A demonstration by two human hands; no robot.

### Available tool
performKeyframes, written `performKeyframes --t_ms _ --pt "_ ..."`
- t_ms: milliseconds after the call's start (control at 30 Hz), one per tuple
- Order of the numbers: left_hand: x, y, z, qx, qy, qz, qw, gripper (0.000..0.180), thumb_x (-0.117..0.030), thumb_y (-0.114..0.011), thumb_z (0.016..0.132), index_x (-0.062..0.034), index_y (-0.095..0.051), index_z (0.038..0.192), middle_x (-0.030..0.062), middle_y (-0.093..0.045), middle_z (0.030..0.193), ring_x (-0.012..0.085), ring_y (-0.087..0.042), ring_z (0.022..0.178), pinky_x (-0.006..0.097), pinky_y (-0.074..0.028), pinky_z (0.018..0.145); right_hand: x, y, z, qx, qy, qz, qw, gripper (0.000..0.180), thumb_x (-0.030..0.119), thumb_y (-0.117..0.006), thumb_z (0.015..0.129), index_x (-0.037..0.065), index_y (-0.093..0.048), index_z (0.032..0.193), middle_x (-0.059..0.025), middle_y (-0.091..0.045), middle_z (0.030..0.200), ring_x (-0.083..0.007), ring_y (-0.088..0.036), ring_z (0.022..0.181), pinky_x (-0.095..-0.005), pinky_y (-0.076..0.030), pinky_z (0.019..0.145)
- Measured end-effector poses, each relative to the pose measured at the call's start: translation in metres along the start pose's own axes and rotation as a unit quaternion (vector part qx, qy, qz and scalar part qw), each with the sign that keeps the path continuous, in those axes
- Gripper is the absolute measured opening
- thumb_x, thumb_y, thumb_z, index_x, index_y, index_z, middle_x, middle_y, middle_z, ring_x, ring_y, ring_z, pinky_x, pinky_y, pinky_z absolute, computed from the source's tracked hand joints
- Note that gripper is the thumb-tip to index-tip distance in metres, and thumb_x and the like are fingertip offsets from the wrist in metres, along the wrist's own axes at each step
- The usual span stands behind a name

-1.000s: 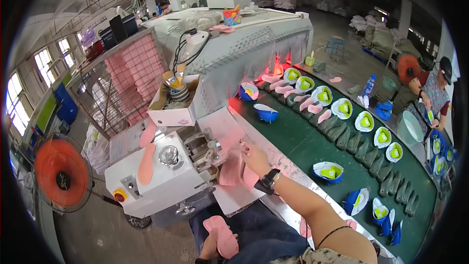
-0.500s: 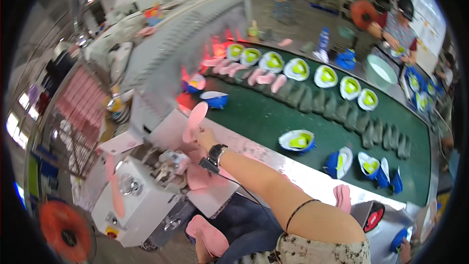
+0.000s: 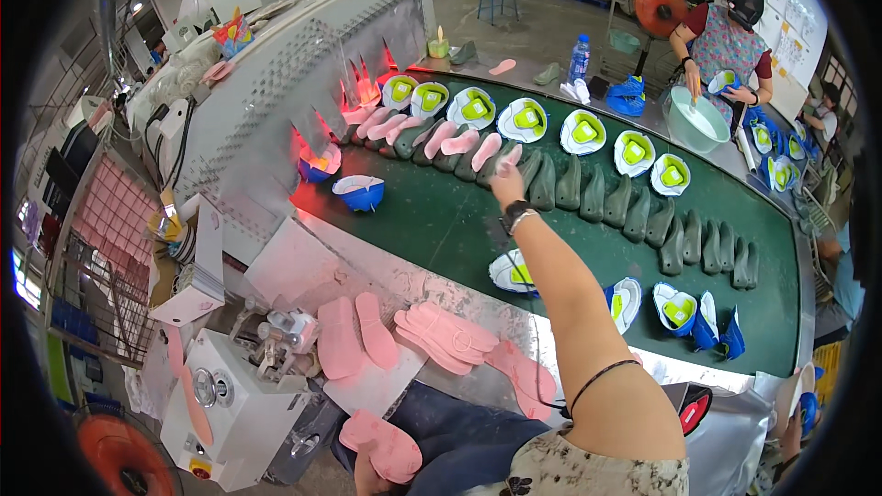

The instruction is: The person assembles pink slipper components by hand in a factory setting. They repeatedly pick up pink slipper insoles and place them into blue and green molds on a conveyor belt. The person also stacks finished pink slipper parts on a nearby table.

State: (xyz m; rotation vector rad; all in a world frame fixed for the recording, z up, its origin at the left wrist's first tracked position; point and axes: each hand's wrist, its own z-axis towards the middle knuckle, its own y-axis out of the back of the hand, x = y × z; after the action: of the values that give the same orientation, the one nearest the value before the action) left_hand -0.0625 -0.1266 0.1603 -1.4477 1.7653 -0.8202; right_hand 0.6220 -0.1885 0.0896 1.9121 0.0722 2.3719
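Observation:
My right hand [image 3: 508, 186] reaches over the green conveyor belt, fingers closed on a pink insole [image 3: 509, 157] against one of the dark green shoe lasts [image 3: 543, 186]. More pink insoles [image 3: 441, 139] lie on the lasts to its left. Low in the view, my left hand [image 3: 369, 475] grips a small stack of pink insoles [image 3: 386, 445] near my lap; its fingers are partly hidden beneath them. Between my arms and the machine, loose pink insoles [image 3: 446, 338] are spread along the metal table edge.
White, blue and yellow-green shoe uppers [image 3: 522, 119] line the belt's far side, others [image 3: 675, 306] its near side. A heating tunnel [image 3: 303, 46] glows red at left. A white machine [image 3: 225, 395] stands near left. Across the belt a co-worker [image 3: 730, 46] handles an upper above a bowl [image 3: 695, 119].
My right hand has moved from the near-left table edge across the belt to the lasts, carrying a pink insole. My left hand still holds its stack. The view has shifted slightly.

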Motion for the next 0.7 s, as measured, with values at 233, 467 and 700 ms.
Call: performKeyframes --t_ms 233,467,700 --pt "0.014 -0.046 0.022 -0.291 -0.273 0.266 0.878 0.027 -0.021 -0.049 0.094 0.0014 -0.064 0.097 0.0120 -0.068 0.093 0.0187 -0.064 0.078 0.032 -0.053 0.071 0.206 -0.010 -0.282 0.607 0.129 -0.058 0.782 0.028 0.029 -0.053 0.089 0.003 -0.064 0.090 -0.0131 -0.063 0.081 -0.0254 -0.062 0.075 -0.0401 -0.048 0.063" --pt "-0.005 -0.087 0.009 -0.184 -0.328 0.101 0.921 0.047 -0.037 -0.046 0.097 0.0045 -0.055 0.117 0.0148 -0.064 0.110 0.0274 -0.063 0.094 0.036 -0.052 0.081 0.218 0.032 -0.424 0.651 0.043 -0.130 0.746 0.032 0.030 -0.055 0.087 0.002 -0.062 0.100 -0.0225 -0.065 0.087 -0.0394 -0.064 0.084 -0.0426 -0.051 0.074" --pt "0.024 -0.053 -0.038 -0.138 -0.184 0.021 0.973 0.050 -0.040 -0.044 0.093 -0.0021 -0.047 0.126 0.0138 -0.059 0.110 0.0313 -0.062 0.095 0.045 -0.051 0.085 0.203 -0.071 -0.369 0.499 0.033 -0.092 0.861 0.032 0.020 -0.067 0.076 0.000 -0.060 0.101 -0.0170 -0.066 0.086 -0.0319 -0.065 0.082 -0.0375 -0.050 0.073"
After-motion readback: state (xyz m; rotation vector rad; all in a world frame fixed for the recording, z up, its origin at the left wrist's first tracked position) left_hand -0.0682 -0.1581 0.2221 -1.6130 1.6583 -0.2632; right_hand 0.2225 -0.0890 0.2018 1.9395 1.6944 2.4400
